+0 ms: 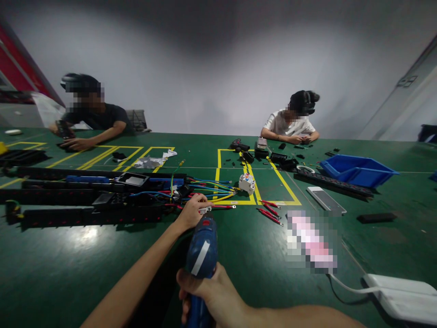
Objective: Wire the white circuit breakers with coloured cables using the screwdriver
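My right hand (209, 291) is wrapped round the grip of a blue power screwdriver (201, 255), whose tip points away from me at a small white part (205, 209). My left hand (191, 210) is closed on that white part, at the end of a long black power strip assembly (88, 214) lying on the green table (68, 264). Blue, yellow-green and red wires (211, 187) spill from the open end of the strip just beyond my left hand. A white circuit breaker (247, 183) stands a little further back.
Loose red leads (269, 212) lie right of my left hand. A blue bin (357, 169), a long black strip (334, 183), a grey flat device (326, 199) and a white charger with cable (399, 296) sit at the right. Two people work at the far edge. Yellow tape marks boxes.
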{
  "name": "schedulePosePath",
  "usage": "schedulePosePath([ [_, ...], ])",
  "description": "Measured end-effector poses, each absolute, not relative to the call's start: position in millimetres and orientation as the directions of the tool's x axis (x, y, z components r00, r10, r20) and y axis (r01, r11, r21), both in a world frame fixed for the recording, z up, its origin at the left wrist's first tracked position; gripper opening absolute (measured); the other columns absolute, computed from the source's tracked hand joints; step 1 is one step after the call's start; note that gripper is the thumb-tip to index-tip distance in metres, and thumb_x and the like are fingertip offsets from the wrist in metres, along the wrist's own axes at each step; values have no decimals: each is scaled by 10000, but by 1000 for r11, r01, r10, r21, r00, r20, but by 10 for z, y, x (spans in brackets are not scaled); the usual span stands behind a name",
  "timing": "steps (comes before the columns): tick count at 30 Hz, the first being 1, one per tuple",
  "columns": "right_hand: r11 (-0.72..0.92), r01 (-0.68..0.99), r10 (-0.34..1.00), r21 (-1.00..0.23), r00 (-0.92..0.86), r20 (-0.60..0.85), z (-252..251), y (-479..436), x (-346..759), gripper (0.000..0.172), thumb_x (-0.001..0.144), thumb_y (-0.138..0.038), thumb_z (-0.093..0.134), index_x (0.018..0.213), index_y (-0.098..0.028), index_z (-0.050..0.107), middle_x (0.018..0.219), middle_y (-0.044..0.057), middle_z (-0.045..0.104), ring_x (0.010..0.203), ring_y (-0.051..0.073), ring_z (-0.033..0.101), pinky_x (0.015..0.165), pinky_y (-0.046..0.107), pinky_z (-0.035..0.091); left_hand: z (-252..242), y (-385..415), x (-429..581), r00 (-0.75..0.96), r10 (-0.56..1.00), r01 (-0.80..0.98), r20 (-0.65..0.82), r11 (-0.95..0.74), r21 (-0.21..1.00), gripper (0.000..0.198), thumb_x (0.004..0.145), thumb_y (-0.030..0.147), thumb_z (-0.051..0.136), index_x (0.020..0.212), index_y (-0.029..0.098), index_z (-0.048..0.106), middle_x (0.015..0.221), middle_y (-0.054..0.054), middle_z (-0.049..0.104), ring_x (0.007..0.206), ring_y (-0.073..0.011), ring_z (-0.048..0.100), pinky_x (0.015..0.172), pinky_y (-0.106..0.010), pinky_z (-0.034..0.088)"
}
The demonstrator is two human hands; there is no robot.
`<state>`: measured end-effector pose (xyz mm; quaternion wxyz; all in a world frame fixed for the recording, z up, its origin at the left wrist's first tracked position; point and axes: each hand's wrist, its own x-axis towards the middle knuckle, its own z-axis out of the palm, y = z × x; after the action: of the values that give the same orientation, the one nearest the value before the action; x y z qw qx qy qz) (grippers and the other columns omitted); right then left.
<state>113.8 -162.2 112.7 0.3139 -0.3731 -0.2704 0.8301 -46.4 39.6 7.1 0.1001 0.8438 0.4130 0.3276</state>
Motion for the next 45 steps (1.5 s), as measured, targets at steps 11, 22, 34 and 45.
schedulePosePath([
  [11,-659,-315,721,-683,-524,-454,1141,-1617,1135,541,514,-498,888,782,-150,571,573,-28,578,462,93,501,516,241,437,84,368,-453,433,767,636,473,-632,443,361,773,165,661,1102,299,724,971,-41,571,903,-184,509,802,-304,463],
  [22,-653,-321,724,-686,-530,-441,1168,-1614,1137,561,485,-497,896,767,-159,548,542,-52,545,440,87,482,504,243,433,94,365,-447,430,771,637,471,-628,447,380,759,138,658,1096,299,726,954,-38,566,895,-181,508,796,-301,463],
  [34,-643,-316,729,-698,-533,-430,1160,-1615,1142,567,490,-519,890,764,-158,550,535,-48,541,443,88,478,506,243,431,110,348,-439,423,772,638,473,-625,450,367,763,134,652,1082,296,732,956,-39,569,895,-183,503,805,-304,461],
  [45,-651,-308,724,-694,-526,-446,1187,-1617,1131,524,513,-479,889,745,-159,546,518,-50,538,433,88,478,493,236,427,94,363,-447,431,772,638,467,-627,447,365,769,148,651,1092,298,729,970,-44,564,911,-188,500,813,-309,460],
])
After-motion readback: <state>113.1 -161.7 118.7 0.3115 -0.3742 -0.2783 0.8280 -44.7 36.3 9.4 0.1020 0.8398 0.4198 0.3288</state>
